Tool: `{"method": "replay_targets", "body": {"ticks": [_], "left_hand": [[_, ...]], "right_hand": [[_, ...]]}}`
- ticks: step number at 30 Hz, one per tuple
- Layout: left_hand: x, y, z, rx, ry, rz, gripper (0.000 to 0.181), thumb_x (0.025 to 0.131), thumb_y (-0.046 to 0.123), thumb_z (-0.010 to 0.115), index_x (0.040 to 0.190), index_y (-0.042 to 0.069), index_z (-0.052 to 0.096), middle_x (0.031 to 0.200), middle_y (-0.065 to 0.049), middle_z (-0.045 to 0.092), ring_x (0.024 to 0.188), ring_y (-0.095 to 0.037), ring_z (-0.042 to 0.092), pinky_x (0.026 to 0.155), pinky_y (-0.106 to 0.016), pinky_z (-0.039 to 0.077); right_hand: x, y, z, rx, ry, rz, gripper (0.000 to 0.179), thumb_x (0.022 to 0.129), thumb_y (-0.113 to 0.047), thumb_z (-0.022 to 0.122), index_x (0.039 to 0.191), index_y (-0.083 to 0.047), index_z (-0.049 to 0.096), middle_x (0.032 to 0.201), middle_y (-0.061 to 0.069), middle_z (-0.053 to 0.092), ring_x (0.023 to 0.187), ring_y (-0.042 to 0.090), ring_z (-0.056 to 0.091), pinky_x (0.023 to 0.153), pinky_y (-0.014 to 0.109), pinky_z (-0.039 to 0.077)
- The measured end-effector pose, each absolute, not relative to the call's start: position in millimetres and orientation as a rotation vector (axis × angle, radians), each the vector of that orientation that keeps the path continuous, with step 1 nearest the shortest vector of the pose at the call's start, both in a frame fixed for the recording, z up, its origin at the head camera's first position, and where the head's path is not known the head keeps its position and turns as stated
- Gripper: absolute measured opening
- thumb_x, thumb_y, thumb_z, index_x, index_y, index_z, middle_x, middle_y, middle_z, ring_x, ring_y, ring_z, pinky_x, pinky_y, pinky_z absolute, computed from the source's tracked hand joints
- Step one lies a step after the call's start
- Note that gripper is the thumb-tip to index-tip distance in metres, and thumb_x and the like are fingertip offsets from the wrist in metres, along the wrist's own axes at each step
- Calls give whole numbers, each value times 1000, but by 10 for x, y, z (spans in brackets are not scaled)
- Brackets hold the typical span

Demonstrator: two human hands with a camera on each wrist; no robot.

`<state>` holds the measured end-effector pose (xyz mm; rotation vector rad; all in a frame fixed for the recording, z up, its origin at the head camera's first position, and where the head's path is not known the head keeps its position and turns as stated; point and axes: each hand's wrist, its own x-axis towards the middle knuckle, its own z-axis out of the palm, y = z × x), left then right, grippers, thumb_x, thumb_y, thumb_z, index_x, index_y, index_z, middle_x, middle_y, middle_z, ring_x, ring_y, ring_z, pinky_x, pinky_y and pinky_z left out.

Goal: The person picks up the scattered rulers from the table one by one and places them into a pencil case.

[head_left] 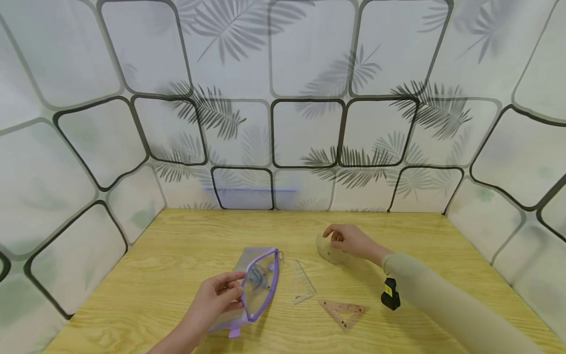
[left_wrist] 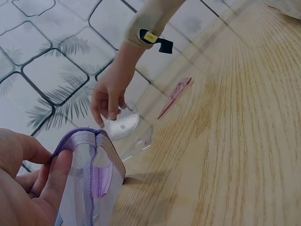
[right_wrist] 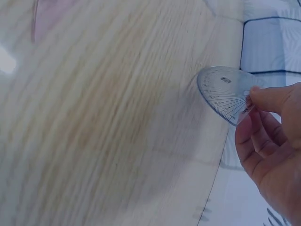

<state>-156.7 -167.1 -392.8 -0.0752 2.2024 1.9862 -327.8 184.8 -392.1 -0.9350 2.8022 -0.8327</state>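
Note:
A clear protractor (right_wrist: 225, 92) is pinched between the thumb and fingers of my right hand (head_left: 349, 241), its curved edge tilted toward the table. My left hand (head_left: 216, 297) grips the near rim of a see-through pouch (head_left: 261, 285) with a purple zipper edge, and the pouch's mouth stands spread apart. Something bluish shows through the pouch's side. In the left wrist view, thumb and fingers pinch the purple edge (left_wrist: 80, 134). Between the hands lies a clear set square (head_left: 302, 285), and nearer to me a pink set square (head_left: 344, 313).
The wood-grain table (head_left: 185, 241) runs back to a wall covering (head_left: 305, 132) printed with leaves and dark rounded outlines, which also flanks both sides. A black strap device (head_left: 390, 295) with a yellow label is on my right sleeve.

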Motion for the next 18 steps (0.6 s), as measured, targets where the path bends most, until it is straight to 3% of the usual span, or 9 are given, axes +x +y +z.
{"method": "replay_targets", "body": {"ticks": [7, 18], "left_hand": [[-1567, -1662, -3922, -85, 2212, 1988, 46, 95, 4, 59, 137, -12, 49, 89, 1, 57, 82, -11, 60, 74, -25, 63], [-1556, -1664, -3913, -72, 2225, 1989, 47, 95, 5, 59, 137, -13, 48, 89, 1, 57, 81, -11, 61, 74, -24, 62]], "right_hand": [[-3163, 1711, -3924, -953, 2789, -915, 24, 95, -10, 65, 119, -11, 64, 92, 3, 66, 75, 14, 63, 60, 20, 54], [-3011, 1593, -3936, -934, 2720, -1020, 26, 96, -10, 63, 121, -10, 63, 92, 6, 65, 69, 22, 65, 55, 25, 57]]}}
